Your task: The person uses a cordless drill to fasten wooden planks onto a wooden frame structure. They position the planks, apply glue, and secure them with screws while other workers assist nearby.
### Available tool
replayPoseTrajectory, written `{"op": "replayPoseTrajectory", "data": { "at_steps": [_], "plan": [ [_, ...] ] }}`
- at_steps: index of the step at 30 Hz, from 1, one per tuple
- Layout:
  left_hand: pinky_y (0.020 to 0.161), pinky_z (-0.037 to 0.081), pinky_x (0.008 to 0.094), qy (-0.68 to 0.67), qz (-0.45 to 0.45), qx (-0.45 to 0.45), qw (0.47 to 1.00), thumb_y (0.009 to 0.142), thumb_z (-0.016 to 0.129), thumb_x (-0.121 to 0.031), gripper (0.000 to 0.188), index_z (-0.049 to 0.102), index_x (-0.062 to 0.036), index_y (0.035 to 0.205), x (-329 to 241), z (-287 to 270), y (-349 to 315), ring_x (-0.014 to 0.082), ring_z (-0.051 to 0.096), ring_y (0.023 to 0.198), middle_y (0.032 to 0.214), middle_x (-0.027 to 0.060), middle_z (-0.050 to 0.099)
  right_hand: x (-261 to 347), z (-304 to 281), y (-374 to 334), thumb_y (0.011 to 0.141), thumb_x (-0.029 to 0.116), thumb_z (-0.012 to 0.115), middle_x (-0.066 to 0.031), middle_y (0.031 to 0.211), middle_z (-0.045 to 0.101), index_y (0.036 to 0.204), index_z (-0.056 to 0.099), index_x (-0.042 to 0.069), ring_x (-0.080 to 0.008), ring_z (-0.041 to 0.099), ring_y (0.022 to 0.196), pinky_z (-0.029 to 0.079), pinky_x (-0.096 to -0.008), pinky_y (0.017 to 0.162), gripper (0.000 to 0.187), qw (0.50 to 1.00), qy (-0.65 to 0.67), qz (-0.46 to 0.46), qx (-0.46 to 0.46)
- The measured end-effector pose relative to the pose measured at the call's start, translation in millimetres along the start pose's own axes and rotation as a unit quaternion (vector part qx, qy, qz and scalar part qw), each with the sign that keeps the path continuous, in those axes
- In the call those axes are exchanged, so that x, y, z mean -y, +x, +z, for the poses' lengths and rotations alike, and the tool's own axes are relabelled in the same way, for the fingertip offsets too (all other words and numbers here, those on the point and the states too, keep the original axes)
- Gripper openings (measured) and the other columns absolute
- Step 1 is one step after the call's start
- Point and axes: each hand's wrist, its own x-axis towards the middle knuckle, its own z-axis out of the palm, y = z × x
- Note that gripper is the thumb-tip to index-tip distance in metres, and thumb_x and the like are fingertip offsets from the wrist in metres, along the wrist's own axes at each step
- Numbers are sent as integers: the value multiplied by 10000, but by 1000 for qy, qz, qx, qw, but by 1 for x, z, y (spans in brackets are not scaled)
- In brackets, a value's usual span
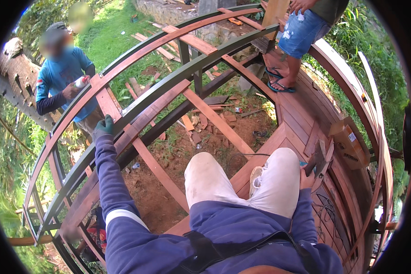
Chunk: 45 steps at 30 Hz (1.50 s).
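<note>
My left hand (103,128), in a dark green glove, reaches forward at the left. Its fingers are closed on the curved dark green metal rail (144,101), beside a short reddish board (107,101) that spans toward the outer rail. Low at the right, by my knee, my right hand (307,179) is bare and partly hidden by my leg. It appears closed on a short dark brown wood piece (313,163). Reddish planks (157,168) cross the open frame below my left arm.
A person in a blue shirt (61,75) stands outside the rail, holding a white-and-red bottle (81,81). Another person in sandals (281,86) stands on the plank deck (301,116). A cardboard box (349,142) sits at the right. Cables (326,210) and scattered offcuts lie around.
</note>
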Motion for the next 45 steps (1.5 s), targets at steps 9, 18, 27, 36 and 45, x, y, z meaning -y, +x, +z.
{"op": "replayPoseTrajectory", "data": {
  "at_steps": [9, 18, 27, 36, 45],
  "plan": [
    [1159, 425, 462, -1, 323, 55, 945, 807, 811, -563, 957, 446, -30, 1513, -296, 103, -22, 419, 514, 1386, 1482, 257, 538, 43, 226, 110, 879, 181, 773, -34, 781, 646, 943, 654, 14, -129, 585, 737, 482, -328, 695, 214, 960, 35, 19, 278],
    [935, 574, 489, 169, 227, 180, 942, 832, 755, -603, 603, 745, -101, 1166, -385, 136, 3, 388, 737, 1044, 1120, 229, 753, 127, 515, 156, 930, 124, 733, 2, 659, 532, 909, 666, 16, -83, 448, 607, 388, -294, 552, 129, 873, 300, -159, 351],
    [877, 581, 511, 191, 193, 212, 939, 811, 747, -696, 746, 663, -62, 1196, -395, 132, 3, 419, 738, 993, 1043, 253, 749, 129, 591, 176, 893, 88, 698, -93, 724, 670, 991, 682, -27, -79, 604, 673, 498, -314, 612, 152, 868, 312, -131, 362],
    [927, 584, 459, 148, 177, 234, 945, 783, 815, -642, 736, 672, -53, 1200, -387, 143, 8, 408, 735, 1031, 1097, 240, 747, 140, 554, 188, 895, 135, 693, -127, 779, 706, 1060, 698, -28, -165, 680, 719, 530, -341, 661, 232, 844, 297, -230, 382],
    [875, 580, 504, 209, 203, 185, 939, 820, 725, -718, 747, 663, -67, 1183, -394, 131, -3, 410, 735, 1012, 1061, 232, 750, 106, 522, 199, 899, 197, 734, -121, 766, 670, 1117, 694, -15, -168, 585, 646, 496, -355, 637, 306, 848, 183, -178, 465]
  ]
}}
